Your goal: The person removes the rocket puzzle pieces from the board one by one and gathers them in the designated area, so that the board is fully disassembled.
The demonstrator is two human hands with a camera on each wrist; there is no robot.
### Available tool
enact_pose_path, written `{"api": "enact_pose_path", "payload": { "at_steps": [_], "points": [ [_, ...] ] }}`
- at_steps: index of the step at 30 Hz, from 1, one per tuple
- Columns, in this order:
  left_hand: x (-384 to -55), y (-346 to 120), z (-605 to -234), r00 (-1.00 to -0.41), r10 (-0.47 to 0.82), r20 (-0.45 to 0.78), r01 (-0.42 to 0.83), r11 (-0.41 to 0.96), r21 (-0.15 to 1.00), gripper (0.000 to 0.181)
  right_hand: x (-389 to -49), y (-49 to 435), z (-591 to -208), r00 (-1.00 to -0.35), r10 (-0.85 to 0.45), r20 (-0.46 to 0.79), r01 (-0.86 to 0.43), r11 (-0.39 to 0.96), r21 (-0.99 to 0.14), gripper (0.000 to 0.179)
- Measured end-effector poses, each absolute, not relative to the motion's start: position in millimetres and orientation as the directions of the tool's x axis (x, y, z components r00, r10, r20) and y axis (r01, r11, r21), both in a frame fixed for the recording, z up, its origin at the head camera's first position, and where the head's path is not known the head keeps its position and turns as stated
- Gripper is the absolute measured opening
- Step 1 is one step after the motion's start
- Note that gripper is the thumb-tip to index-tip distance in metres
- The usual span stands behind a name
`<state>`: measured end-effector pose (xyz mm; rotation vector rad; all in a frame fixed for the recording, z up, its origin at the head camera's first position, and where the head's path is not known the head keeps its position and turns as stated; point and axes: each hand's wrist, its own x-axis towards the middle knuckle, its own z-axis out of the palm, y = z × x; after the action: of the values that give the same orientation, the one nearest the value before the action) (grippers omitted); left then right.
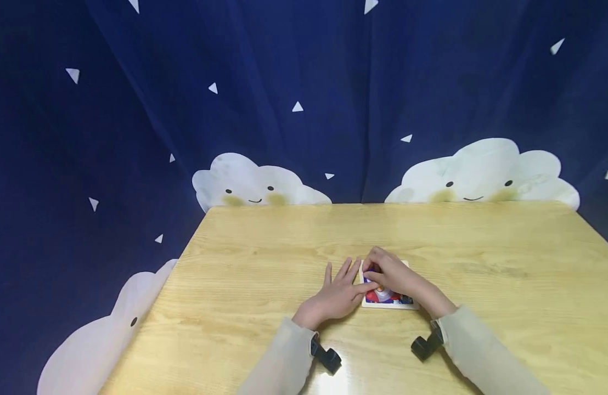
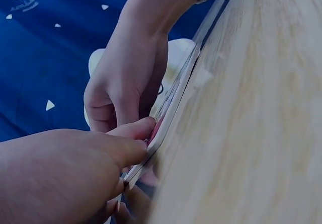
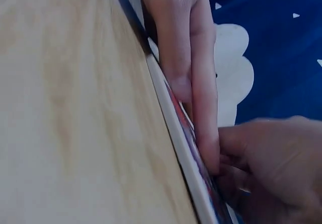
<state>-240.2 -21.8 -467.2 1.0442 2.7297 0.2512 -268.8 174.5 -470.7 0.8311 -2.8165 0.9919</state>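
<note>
The little picture board lies flat on the table, under the bent fingers of the right hand. It is hard to tell if they pinch anything. The left hand spreads its fingers wide beside the board, with its thumb on top.

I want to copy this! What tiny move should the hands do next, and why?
Maybe the bare right hand should press gently: its bent fingers are at the flat, colourful, white-edged rectangular board, and the bare left hand has its thumb over it, perhaps steadying it.
</note>
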Motion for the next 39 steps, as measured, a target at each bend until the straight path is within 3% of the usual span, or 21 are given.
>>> {"api": "enact_pose_path", "payload": {
  "at_steps": [4,11,22,39],
  "points": [
    [-241,-21,-466,-0.723,0.677,-0.135,0.64,0.731,0.237,0.044,-270,175,-471,-0.865,-0.443,0.236,-0.496,0.684,-0.534,0.016],
    [-242,-23,-463,-0.731,0.668,-0.138,0.633,0.739,0.229,0.045,-275,174,-470,-0.862,-0.461,0.21,-0.494,0.673,-0.55,0.015],
    [-241,-23,-461,-0.736,0.659,-0.153,0.623,0.749,0.226,0.045,-284,177,-466,-0.86,-0.508,0.046,-0.402,0.621,-0.673,0.016],
    [-243,-23,-467,-0.733,0.664,-0.145,0.628,0.744,0.229,0.044,-283,179,-467,-0.866,-0.499,0.03,-0.368,0.596,-0.713,0.015]
  ]
}}
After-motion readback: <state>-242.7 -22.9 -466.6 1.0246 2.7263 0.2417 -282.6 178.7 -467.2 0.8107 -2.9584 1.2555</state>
